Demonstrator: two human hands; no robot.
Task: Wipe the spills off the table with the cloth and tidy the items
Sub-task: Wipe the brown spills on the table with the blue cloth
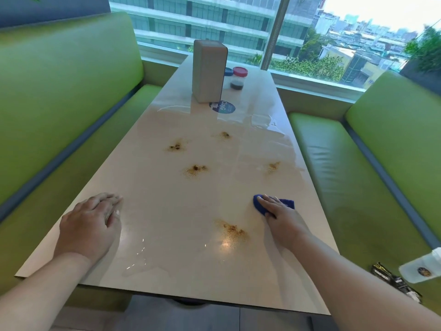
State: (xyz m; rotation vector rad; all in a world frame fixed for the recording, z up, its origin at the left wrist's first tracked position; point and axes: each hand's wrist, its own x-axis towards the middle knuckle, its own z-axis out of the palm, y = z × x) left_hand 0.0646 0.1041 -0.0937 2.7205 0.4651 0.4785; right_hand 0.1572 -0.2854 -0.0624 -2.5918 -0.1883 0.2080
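Left hand (90, 223) flat, right hand (284, 218) pressing cloth (258, 204)

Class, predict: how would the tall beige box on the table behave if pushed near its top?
The tall beige box stands upright on a narrow base, so probably tips. Pushed low, it may slide on the glossy table.

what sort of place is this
Most likely a cafe or canteen booth. Green padded benches face each other across a long table, a box and lidded jars stand at its far end, and the window overlooks city buildings.
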